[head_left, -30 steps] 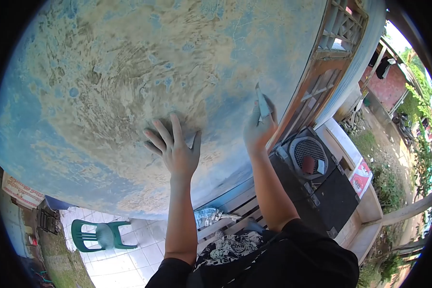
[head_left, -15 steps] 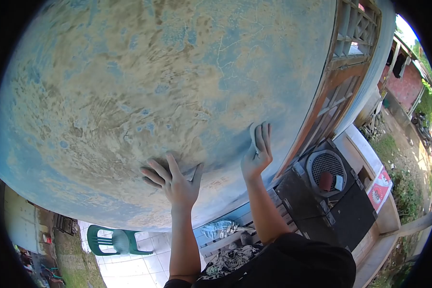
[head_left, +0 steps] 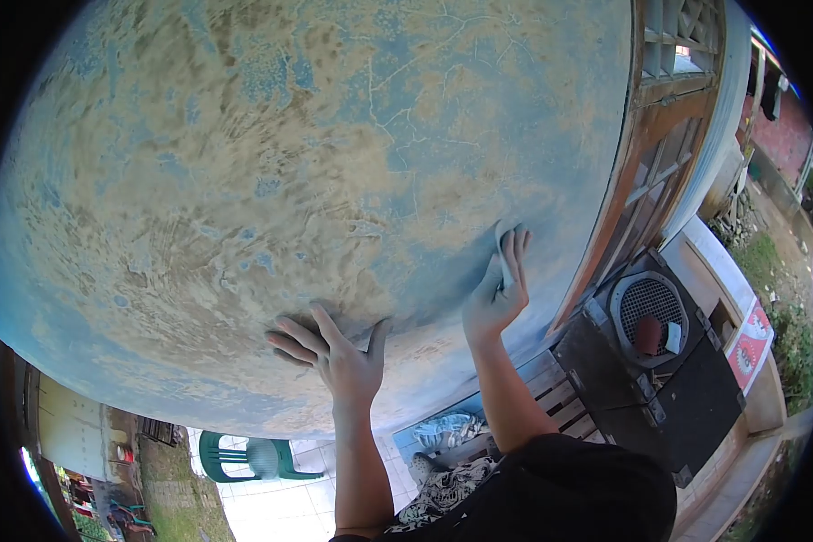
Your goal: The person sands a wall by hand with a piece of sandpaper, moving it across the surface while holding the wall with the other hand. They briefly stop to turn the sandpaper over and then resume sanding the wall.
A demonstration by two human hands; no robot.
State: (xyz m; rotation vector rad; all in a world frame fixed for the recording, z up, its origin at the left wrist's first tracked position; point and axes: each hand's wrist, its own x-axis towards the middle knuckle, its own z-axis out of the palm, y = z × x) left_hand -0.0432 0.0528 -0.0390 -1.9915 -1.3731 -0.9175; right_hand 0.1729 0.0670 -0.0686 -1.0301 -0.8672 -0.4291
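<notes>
Patchy blue wall [head_left: 271,181], left hand [head_left: 348,366] spread, right hand [head_left: 497,303] near

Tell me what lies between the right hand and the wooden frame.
Only bluish wall lies between the right hand and the wooden frame, as the head view shows.

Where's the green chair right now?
The chair is at the lower left of the head view, on the white tiles, to the left of the person's left forearm.
</notes>
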